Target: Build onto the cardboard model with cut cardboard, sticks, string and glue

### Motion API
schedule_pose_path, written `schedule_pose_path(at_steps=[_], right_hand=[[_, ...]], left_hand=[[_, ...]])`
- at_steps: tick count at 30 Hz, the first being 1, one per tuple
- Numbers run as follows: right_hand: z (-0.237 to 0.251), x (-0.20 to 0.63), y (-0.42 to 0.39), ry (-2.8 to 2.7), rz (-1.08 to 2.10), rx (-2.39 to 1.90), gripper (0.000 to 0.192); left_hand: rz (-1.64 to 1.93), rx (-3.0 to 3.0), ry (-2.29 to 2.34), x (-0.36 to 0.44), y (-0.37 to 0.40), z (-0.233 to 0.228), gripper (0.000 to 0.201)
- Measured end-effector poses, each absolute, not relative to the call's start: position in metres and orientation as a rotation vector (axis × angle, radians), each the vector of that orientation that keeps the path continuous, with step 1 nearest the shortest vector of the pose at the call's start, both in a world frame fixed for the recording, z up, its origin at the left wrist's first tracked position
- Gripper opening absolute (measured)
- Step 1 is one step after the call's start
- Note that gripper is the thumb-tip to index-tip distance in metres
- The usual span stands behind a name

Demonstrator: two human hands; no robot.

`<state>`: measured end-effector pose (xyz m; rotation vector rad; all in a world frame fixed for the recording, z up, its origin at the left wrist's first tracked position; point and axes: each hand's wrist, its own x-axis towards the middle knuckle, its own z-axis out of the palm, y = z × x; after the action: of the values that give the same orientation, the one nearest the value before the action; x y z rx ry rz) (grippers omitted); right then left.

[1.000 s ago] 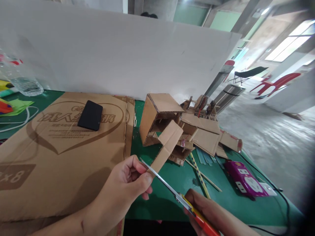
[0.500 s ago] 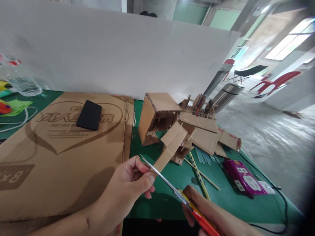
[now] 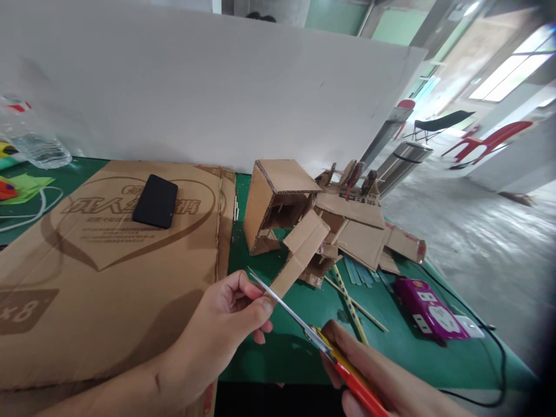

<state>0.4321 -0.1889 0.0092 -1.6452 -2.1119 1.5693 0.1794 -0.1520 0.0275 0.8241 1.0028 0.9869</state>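
Note:
Between its thumb and fingers, my left hand (image 3: 234, 324) pinches the near end of a narrow cardboard strip (image 3: 295, 263). The strip slants away from me and is wider at its far end. In my right hand (image 3: 365, 362) are scissors (image 3: 315, 336) with red and yellow handles. Their blades lie across the near end of the strip, close to my left fingertips. Behind the strip stands an open cardboard box (image 3: 282, 197), with smaller cardboard pieces (image 3: 321, 260) beside it.
A black phone (image 3: 155, 201) lies on a big flat cardboard sheet (image 3: 143, 301) at left. On the green table (image 3: 278, 362) are thin sticks (image 3: 365, 313), a patterned yellow straw (image 3: 350, 304) and a purple power strip (image 3: 432, 307). A water bottle (image 3: 39, 145) lies at far left.
The view has shifted slightly. Both hands, the strip and the scissors keep nearly the same positions, with the blades still across the strip's near end.

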Motion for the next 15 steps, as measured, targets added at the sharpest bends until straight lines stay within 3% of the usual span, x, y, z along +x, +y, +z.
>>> schedule_pose_path(at_steps=[5, 15], right_hand=[[0.013, 0.431, -0.184, -2.232, 1.467, -1.652, 0.086], [0.027, 0.416, -0.184, -2.195, 1.403, -1.499, 0.041]], left_hand=[[0.994, 0.834, 1.0, 0.18, -0.151, 0.026, 0.038], [0.991, 0.84, 1.018, 0.179, -0.155, 0.031, 0.039]])
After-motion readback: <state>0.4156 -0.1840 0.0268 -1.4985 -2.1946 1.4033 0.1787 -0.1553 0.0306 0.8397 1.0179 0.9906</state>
